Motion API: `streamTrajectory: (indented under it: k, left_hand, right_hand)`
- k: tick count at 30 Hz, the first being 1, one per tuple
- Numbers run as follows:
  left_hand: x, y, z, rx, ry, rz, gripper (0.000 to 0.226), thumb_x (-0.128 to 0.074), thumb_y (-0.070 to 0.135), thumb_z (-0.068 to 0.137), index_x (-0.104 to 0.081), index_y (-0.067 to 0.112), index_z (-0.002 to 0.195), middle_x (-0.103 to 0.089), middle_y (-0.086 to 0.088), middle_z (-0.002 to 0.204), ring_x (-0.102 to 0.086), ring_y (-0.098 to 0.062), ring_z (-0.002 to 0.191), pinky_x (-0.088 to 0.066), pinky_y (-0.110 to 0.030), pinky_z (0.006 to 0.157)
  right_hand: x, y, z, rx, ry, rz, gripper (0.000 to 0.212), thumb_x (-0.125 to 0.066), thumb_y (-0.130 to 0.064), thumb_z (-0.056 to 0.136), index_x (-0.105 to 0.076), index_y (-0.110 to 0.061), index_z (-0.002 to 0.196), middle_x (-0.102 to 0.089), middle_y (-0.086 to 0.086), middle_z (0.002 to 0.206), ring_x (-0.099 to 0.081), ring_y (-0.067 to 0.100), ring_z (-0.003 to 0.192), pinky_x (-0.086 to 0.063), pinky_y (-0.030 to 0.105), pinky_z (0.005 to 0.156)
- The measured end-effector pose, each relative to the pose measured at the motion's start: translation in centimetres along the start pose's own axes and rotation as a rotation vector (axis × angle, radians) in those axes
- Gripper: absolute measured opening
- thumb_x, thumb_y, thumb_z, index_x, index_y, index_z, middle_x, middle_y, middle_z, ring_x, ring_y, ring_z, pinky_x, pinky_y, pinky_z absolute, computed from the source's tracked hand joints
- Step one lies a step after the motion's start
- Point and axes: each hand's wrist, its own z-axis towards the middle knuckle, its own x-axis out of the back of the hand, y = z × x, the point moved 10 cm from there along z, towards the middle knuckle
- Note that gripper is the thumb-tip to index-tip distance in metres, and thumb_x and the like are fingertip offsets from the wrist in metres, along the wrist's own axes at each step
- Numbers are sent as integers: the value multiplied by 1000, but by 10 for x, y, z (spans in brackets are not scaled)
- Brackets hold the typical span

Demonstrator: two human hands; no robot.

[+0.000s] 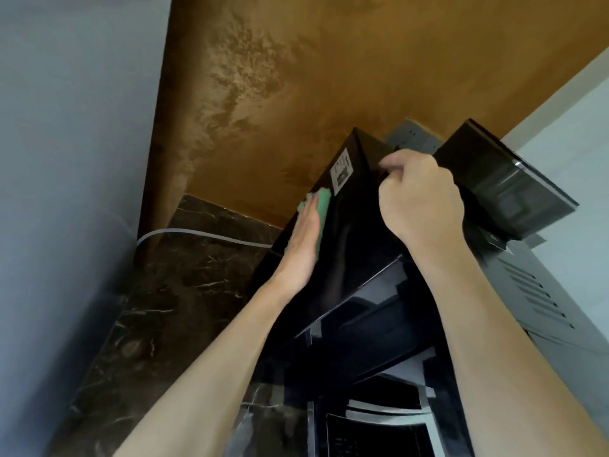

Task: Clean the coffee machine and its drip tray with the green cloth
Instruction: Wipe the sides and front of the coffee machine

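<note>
The coffee machine is black and glossy and stands on a dark marbled counter, close to a brown-gold wall; it is seen steeply from above, so its top edge points up the picture and its front opening faces down toward the viewer. The left hand lies flat against the machine's left side with its fingers straight, pressing the green cloth onto the panel; the cloth shows past the fingertips and along the edge of the palm, just below a white label stuck to the same side. The right hand is on the top of the machine near its back edge; its fingers are curled over that edge and grip it. The drip tray sits at the foot of the machine, at the bottom of the picture, with a dark grille inside a pale rim; neither hand touches it. Just right of the right hand a black boxy part juts out, tilted; whether it belongs to the machine I cannot tell. A grey appliance with vent slots stands beside the machine on the right. A pale cable runs across the counter from a grey wall on the left toward the machine.
</note>
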Motion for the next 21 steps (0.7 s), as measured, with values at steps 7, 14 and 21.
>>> streamTrajectory:
  k: [7, 14, 21]
  left_hand:
    - [65, -236, -129, 721, 149, -74, 104, -36, 96, 77, -31, 34, 161, -26, 10, 168, -28, -18, 154, -22, -48, 127]
    - [21, -49, -5, 272, 142, 37, 90, -25, 97, 79, -12, 55, 157, -3, 26, 169, 4, 2, 155, -4, -49, 130]
    - [-50, 149, 37, -281, -100, 176, 62, -16, 52, 108, -11, 29, 165, -1, 9, 173, 6, -4, 157, 5, -46, 129]
  right_hand:
    - [-3, 0, 2, -3, -14, -19, 38, -40, -17, 104, -67, -23, 130, -70, 4, 120, -60, 22, 92, -43, 30, 74]
    - [-6, -1, 2, 8, -33, 4, 37, -40, -19, 104, -67, -23, 130, -71, 5, 116, -57, 21, 89, -46, 32, 75]
    - [-5, 4, 0, -40, -28, 25, 20, -40, -18, 103, -60, -11, 105, -57, 5, 85, -53, 25, 70, -36, 34, 59]
